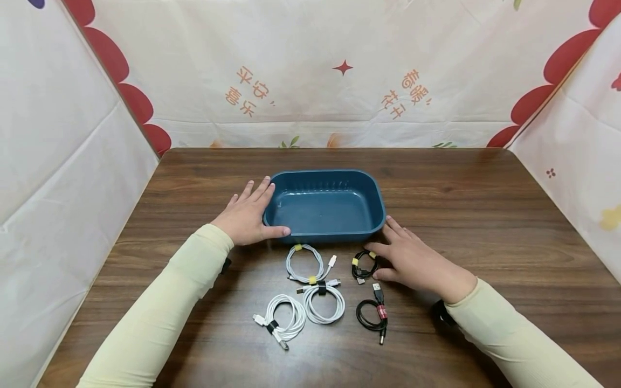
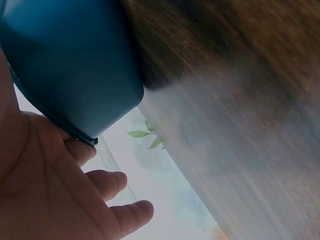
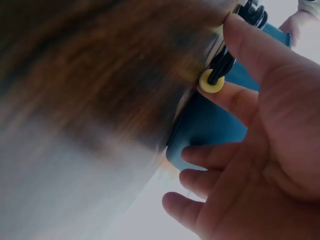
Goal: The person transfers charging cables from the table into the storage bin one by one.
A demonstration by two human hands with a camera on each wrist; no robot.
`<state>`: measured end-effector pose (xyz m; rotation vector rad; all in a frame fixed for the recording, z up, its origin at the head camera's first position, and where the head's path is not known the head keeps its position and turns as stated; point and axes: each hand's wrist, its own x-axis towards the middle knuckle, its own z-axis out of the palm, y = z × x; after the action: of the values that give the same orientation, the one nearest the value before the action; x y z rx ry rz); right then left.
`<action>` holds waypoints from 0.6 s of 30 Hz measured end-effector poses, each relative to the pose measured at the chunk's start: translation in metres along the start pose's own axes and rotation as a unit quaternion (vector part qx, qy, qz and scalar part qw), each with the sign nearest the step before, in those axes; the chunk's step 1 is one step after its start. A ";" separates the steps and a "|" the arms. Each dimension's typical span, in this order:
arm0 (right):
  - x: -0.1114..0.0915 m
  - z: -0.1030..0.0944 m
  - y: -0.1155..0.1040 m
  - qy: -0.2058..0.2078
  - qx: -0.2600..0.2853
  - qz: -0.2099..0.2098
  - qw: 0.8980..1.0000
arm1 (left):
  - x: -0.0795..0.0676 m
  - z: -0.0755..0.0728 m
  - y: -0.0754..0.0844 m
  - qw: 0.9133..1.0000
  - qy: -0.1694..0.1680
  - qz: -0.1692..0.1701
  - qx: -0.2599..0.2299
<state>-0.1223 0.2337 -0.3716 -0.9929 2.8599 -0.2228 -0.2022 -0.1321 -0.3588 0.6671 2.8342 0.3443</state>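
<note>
A blue plastic bin [image 1: 320, 237] stands on the table. My left hand [image 1: 249, 215] rests at its left end, fingers spread along the rim and thumb at the front corner. In the left wrist view straight fingers [image 2: 107, 184] reach past the bin's rim. My right hand [image 1: 412, 258] is at a small coiled black cable [image 1: 356, 271] with yellow ties, just in front of the bin. The right wrist view has the index fingertip at a yellow tie [image 3: 212, 81] and the thumb [image 3: 250, 42] by the coil's other side; the remaining fingers are extended.
In front of the bin lie a pale coiled cable with yellow ties [image 1: 290, 264], two white coiled cables [image 1: 298, 323] [image 1: 341, 310] with black ties, and a black cable [image 1: 361, 318] with a red tie. A patterned cloth [image 1: 310, 97] hangs behind the wooden table [image 1: 461, 188].
</note>
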 end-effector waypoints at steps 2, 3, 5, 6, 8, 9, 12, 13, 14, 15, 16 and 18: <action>0.000 0.000 0.000 0.004 0.001 -0.007 1.000 | 0.000 0.000 0.000 1.000 0.000 0.000 0.000; 0.000 0.000 0.000 0.003 0.004 -0.006 1.000 | 0.000 0.000 0.000 1.000 -0.001 -0.001 -0.001; 0.000 0.000 0.000 -0.005 0.011 0.001 1.000 | 0.000 -0.001 0.000 1.000 -0.002 -0.001 -0.002; 0.000 0.001 -0.001 -0.011 0.015 0.006 1.000 | 0.000 -0.001 0.000 1.000 -0.002 -0.001 -0.002; 0.000 0.001 -0.002 -0.025 0.025 0.017 0.999 | 0.000 -0.001 0.000 1.000 -0.002 -0.002 -0.003; 0.001 0.001 -0.002 -0.032 0.029 0.020 0.999 | 0.000 -0.001 0.000 1.000 -0.003 -0.003 -0.003; 0.002 0.002 -0.003 -0.039 0.035 0.023 0.998 | 0.000 0.000 -0.001 1.000 -0.002 -0.005 -0.001; 0.002 0.002 -0.003 -0.039 0.037 0.024 0.998 | 0.000 0.000 -0.001 1.000 -0.002 -0.005 -0.001; 0.002 0.002 -0.003 -0.038 0.037 0.023 0.998 | 0.000 0.000 -0.001 1.000 -0.002 -0.004 -0.002; 0.002 0.002 -0.003 -0.035 0.038 0.022 0.998 | 0.001 0.001 0.000 1.000 -0.002 -0.005 -0.002; 0.002 0.001 -0.003 -0.033 0.039 0.021 0.998 | 0.001 0.001 0.000 1.000 -0.001 -0.005 -0.002; 0.000 0.000 -0.001 -0.027 0.041 0.020 0.999 | 0.001 0.001 0.001 1.000 -0.001 -0.004 -0.004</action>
<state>-0.1215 0.2329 -0.3715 -0.9124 2.7939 -0.3037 -0.2025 -0.1307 -0.3595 0.6525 2.8315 0.3538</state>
